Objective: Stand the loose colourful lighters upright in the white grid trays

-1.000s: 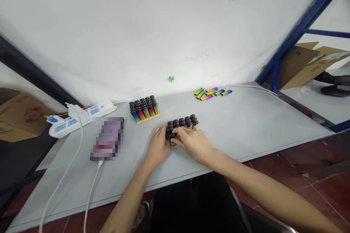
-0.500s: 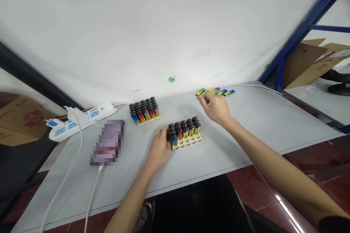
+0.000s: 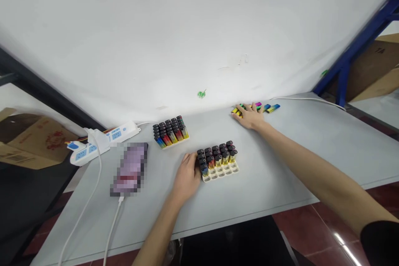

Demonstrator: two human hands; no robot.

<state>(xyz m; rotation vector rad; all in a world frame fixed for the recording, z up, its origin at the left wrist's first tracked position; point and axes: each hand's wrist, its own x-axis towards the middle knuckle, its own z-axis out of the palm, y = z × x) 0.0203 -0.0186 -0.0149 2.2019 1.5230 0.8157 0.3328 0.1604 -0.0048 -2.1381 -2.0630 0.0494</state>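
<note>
My left hand (image 3: 187, 176) has its fingers curled against the left side of a white tray (image 3: 222, 176); its fingertips are partly hidden there. Several black-topped lighters (image 3: 218, 158) with clear coloured bodies stand upright in this tray, and its front holes are bare. Farther back on the right, my right hand (image 3: 250, 117) lies palm down with fingers spread over some shiny, multicoloured lighter sleeves (image 3: 237, 111), partly covering them. A blue-yellow sleeve (image 3: 273, 108) lies just to the right of that hand.
A second rack of lighters (image 3: 171, 132) stands back left. Left of it are a phone (image 3: 129, 168) on a white cable and a white power strip (image 3: 116, 133). A wall (image 3: 193, 41) bounds the grey table (image 3: 264, 183) behind. A blue frame (image 3: 343, 79) rises at right.
My right hand has reached down onto the sleeves, and its pinched fingers have spread. My left hand stays at the tray. The whole view has shifted slightly.
</note>
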